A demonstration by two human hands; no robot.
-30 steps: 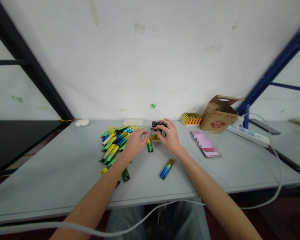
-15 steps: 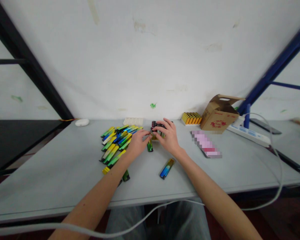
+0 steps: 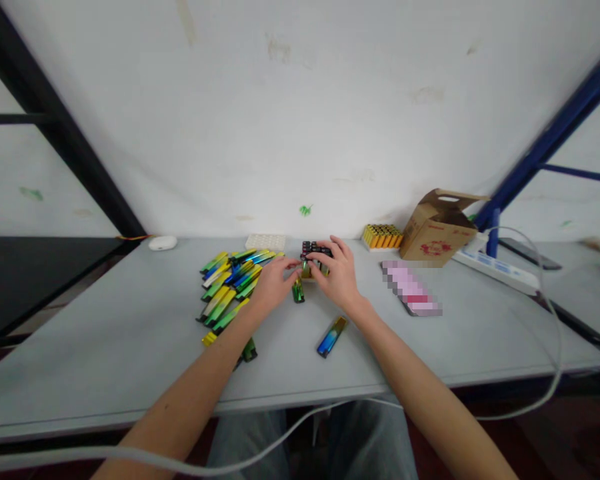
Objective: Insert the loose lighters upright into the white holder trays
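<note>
In the middle of the table, a block of upright lighters [image 3: 308, 247] with black tops stands between my hands. My left hand [image 3: 275, 283] comes in from the left, thumb and fingertips closed at the top of a yellow-green lighter [image 3: 306, 270] at the front corner. From the other side my right hand [image 3: 341, 272] reaches over the block, its fingers curled on the tops and its thumb by the same lighter. The fingertips partly hide this lighter. A green lighter [image 3: 299, 291] lies just in front of the block. Nearer the table edge lies a blue and gold lighter [image 3: 332, 337].
A loose pile of lighters [image 3: 223, 303] lies left of my left forearm. Behind are a white tray with pits [image 3: 265, 243] and a set of yellow cylinders [image 3: 383, 237]. To the right are a cardboard box [image 3: 433, 233], a phone [image 3: 410, 288], a power strip [image 3: 497, 270] and a white cable [image 3: 560, 333].
The fingers of my right hand have shifted slightly to the right, so more black tops show. Both hands stay at the block, and the view has tilted a little.
</note>
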